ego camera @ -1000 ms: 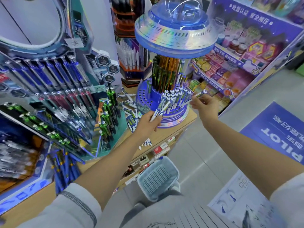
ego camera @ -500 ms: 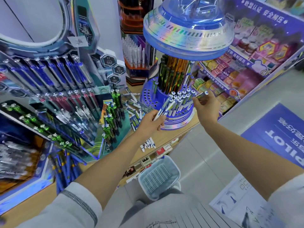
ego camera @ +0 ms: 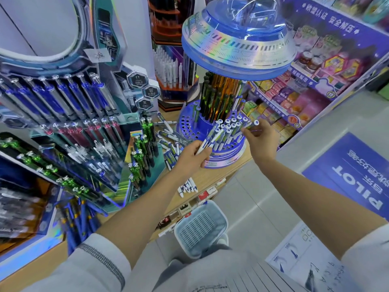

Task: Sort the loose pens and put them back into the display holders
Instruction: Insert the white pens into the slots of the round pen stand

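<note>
A round blue display holder (ego camera: 189, 125) with many small holes stands on the wooden counter under a shiny saucer-shaped top (ego camera: 237, 49). Several white-and-blue pens (ego camera: 230, 128) stand in its front holes. My left hand (ego camera: 190, 159) grips a few white-and-blue pens (ego camera: 208, 139), tips pointing up toward the holder. My right hand (ego camera: 262, 142) pinches one pen (ego camera: 251, 124) at the holder's right edge. Loose pens (ego camera: 168, 142) lie on the counter left of the holder, and a few more loose pens (ego camera: 187, 187) near the counter's front edge.
A tall angled pen rack (ego camera: 73, 127) with blue, red and green pens fills the left. A white-and-orange pen stand (ego camera: 174, 79) is behind. Shelves of coloured boxes (ego camera: 294, 102) stand at right. A pale blue basket (ego camera: 201, 228) sits on the floor below the counter.
The view has shifted slightly. My left hand keeps its pens near the holder's front. My right hand stays at the holder's right edge with its pen, lowered a little toward the standing pens.
</note>
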The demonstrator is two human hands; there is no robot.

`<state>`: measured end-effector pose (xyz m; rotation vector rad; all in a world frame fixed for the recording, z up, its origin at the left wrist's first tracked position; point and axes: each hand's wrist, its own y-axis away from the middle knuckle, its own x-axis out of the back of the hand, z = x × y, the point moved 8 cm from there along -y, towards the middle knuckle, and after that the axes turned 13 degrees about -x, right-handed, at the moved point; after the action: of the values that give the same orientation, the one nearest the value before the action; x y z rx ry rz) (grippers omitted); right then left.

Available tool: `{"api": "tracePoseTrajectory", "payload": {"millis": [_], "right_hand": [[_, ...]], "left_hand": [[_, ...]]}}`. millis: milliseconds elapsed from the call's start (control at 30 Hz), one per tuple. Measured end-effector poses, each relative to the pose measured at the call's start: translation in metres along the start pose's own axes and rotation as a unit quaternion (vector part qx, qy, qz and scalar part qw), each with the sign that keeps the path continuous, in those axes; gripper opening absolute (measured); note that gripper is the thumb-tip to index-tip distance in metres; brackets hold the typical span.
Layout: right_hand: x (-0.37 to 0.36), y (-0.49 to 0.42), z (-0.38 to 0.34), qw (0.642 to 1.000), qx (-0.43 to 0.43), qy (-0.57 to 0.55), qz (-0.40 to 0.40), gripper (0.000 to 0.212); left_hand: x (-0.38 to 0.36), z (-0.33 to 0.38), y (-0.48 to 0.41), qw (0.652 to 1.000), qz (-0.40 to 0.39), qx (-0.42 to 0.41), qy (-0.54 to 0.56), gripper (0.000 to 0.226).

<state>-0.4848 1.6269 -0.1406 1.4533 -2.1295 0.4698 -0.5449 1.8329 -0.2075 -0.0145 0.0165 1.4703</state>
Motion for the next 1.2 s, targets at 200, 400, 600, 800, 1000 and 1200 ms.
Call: {"api": "tracePoseTrajectory", "payload": {"millis": [200, 400, 600, 800, 1000, 1200], "right_hand": [[0.000, -0.004, 0.006, 1.000, 0.002, 0.019, -0.007, 0.024], [-0.007, 0.005, 0.004, 1.000, -0.017, 0.004, -0.004, 0.027], [-0.018, 0.000, 0.018, 0.998, -0.058, -0.003, -0.021, 0.005], [-0.020, 0.014, 0.019, 0.995, -0.065, -0.033, -0.073, 0.023], [-0.041, 0.054, -0.004, 0.947, -0.050, -0.123, -0.292, 0.029], [-0.008, 0.034, 0.006, 0.959, -0.062, -0.192, -0.200, 0.019]], "left_hand": [[0.000, 0.000, -0.001, 1.000, -0.007, -0.004, 0.009, 0.015], [0.002, -0.002, -0.001, 1.000, -0.011, -0.005, 0.006, 0.013], [0.007, 0.001, 0.002, 1.000, -0.015, -0.010, 0.006, 0.014], [0.003, 0.012, 0.008, 0.999, -0.016, -0.028, 0.018, 0.024], [-0.017, 0.021, 0.007, 0.998, -0.039, -0.056, 0.008, 0.017], [-0.016, 0.005, 0.006, 1.000, -0.010, -0.015, -0.007, 0.017]]}}
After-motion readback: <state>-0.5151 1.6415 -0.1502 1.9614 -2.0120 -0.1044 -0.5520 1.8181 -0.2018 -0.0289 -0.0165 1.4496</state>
